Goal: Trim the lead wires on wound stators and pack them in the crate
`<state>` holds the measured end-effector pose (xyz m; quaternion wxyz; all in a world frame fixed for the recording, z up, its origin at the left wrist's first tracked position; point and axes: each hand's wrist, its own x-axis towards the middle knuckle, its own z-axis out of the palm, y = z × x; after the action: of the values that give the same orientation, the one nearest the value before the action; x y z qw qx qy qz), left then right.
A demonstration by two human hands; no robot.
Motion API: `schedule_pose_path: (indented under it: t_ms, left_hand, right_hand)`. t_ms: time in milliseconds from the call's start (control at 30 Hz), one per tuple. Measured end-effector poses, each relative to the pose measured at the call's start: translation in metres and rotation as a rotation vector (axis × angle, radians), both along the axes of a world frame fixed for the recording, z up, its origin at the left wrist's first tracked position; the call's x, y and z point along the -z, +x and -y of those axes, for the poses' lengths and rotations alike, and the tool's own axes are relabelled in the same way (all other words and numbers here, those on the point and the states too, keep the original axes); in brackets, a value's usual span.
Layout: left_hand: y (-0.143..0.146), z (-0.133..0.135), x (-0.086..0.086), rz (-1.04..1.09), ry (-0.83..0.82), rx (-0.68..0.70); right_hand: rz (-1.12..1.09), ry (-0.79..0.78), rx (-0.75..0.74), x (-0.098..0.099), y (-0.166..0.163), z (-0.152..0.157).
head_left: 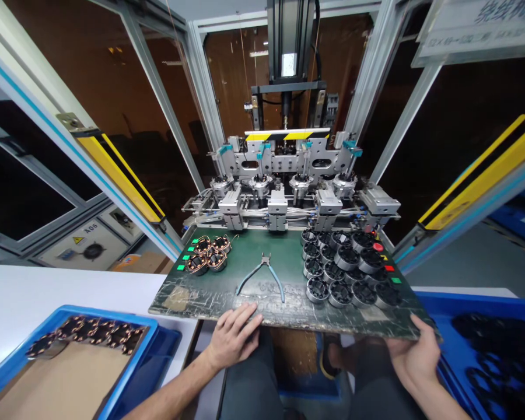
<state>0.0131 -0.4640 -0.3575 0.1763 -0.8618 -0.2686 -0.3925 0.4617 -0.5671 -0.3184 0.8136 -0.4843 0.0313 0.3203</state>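
Note:
My left hand [236, 335] rests on the front edge of the green worktop [254, 315], fingers laid over it and holding nothing. At the right front corner, my right hand [415, 353] grips the worktop edge, thumb on top and fingers below, partly hidden. Diagonal cutters [266, 265] with blue handles lie spread on the worktop, just beyond my left hand. Several copper-wound stators [216, 261] are grouped at the back left. On the right stand several stator cores with black insulators [318, 289], some stacked on others; no copper shows on them.
Behind the worktop stands a winding machine [277, 213] holding stators in a row of stations. Yellow-black light-curtain posts [118, 181] flank it. A blue tray [146, 335] with wound stators is at left; a blue bin [437, 303] of dark parts is at right. Coloured buttons [377, 247] edge the worktop.

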Motion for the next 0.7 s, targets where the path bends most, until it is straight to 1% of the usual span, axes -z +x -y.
schedule_pose_path:
  t_ms: [700]
  left_hand:
    - [0.0017, -0.0008, -0.0039, -0.004, 0.012, -0.006]
  right_hand:
    - [-0.001, 0.011, 0.010, 0.0044, 0.0020, -0.0008]
